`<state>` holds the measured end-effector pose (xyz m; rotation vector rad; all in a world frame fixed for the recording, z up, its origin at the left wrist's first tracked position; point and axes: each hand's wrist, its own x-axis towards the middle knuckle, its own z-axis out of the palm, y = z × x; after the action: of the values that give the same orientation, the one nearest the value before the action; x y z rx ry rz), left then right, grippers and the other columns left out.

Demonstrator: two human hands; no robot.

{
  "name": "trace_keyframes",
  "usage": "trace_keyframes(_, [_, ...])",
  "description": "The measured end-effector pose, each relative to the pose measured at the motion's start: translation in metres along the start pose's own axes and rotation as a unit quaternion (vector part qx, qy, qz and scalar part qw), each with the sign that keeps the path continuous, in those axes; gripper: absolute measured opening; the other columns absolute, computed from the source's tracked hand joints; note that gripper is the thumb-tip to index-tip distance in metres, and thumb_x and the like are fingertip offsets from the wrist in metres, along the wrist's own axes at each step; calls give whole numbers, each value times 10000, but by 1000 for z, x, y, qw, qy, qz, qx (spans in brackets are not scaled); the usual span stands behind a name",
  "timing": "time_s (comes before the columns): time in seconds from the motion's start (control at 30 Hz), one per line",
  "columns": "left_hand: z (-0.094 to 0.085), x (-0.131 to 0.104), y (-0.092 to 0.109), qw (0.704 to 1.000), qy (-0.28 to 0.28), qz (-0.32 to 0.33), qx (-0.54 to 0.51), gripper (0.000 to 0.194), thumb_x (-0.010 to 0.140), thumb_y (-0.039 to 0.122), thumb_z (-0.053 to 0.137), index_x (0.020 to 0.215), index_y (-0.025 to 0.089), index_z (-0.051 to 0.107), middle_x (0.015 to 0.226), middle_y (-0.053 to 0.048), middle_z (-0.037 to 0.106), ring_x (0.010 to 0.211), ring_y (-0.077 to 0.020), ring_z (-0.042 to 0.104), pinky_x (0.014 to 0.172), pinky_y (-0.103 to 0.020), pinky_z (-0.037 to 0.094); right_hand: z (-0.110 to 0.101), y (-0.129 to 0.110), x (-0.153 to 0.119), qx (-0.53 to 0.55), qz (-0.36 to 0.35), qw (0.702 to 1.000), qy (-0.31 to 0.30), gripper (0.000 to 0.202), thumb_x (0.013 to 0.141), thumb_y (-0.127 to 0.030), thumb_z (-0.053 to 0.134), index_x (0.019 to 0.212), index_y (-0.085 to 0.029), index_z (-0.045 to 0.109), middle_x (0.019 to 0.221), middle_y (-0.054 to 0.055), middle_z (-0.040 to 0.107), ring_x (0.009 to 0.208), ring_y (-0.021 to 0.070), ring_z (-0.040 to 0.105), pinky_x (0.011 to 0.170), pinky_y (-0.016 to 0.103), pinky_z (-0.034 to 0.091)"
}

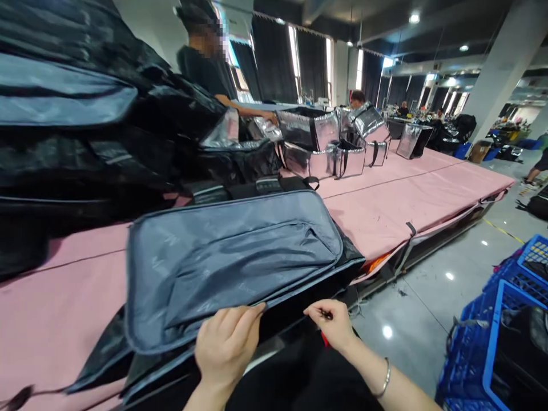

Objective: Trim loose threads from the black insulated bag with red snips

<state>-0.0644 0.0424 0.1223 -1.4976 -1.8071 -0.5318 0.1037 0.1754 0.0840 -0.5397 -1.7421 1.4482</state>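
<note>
A black bag [240,257] lies opened flat in front of me, its grey-blue lining and piped edge facing up. My left hand [229,342] is closed over the near edge, pinching the piping between thumb and fingers. To its right, apart from the bag's edge, my right hand [331,322] is closed in a pinch. A small dark object shows between its curled fingers, too small to name. A bit of red shows just below that hand.
The bag rests on a long pink-covered table [428,188]. Silver-lined bags [312,160] stand farther back, near a person [205,63] reaching over them. Black bags [85,154] are piled at left. Blue crates [471,342] stand on the floor at right.
</note>
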Motion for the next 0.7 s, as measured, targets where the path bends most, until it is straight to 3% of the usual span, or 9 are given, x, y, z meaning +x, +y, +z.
trace_keyframes(0.1, [5,-17,9,999,4,-50,-5,176,846,139,553,978,232,622,757,-47,670,711,-217,597,660,-351,408,20,2,3,64,80,994,32,368,785,-520,604,631,-185,593,542,-22,526,499,115,449,485,235,381])
trace_keyframes(0.23, [-4,-23,17,996,17,-79,-29,186,834,125,582,977,241,602,780,-41,671,705,-208,597,686,-357,425,49,2,17,137,144,978,64,552,704,-625,650,528,-223,314,476,-90,246,449,66,217,413,218,205])
trace_keyframes(0.33, [-15,-28,32,987,3,-136,-79,169,835,138,596,961,251,599,837,-48,671,770,-219,614,735,-383,450,62,-2,20,181,171,965,78,576,696,-648,647,527,-227,291,470,-100,212,447,56,171,413,222,147])
trace_keyframes(0.4, [-22,-32,47,962,7,-220,-163,108,850,181,593,937,245,606,871,-55,665,832,-230,618,797,-411,465,62,-9,20,207,182,958,82,561,697,-645,651,543,-221,317,478,-102,228,445,52,171,416,220,144])
trace_keyframes(0.47, [-27,-34,62,894,-17,-351,-279,72,872,274,578,919,236,616,899,-53,663,846,-226,622,840,-423,479,56,-18,19,243,190,948,82,553,683,-621,682,552,-215,329,486,-105,237,441,46,171,415,217,142])
trace_keyframes(0.57, [-27,-33,76,723,-83,-536,-428,258,843,437,600,965,213,644,909,-45,677,785,-204,618,815,-399,505,47,-30,16,297,201,930,80,566,642,-562,754,542,-210,322,481,-114,230,431,33,152,412,215,121])
trace_keyframes(0.7, [-15,-19,78,546,-45,-635,-544,404,649,542,759,756,159,686,721,-37,667,664,-159,563,683,-316,504,44,-30,10,302,219,925,74,555,644,-554,762,553,-208,338,485,-112,248,430,31,155,417,220,121])
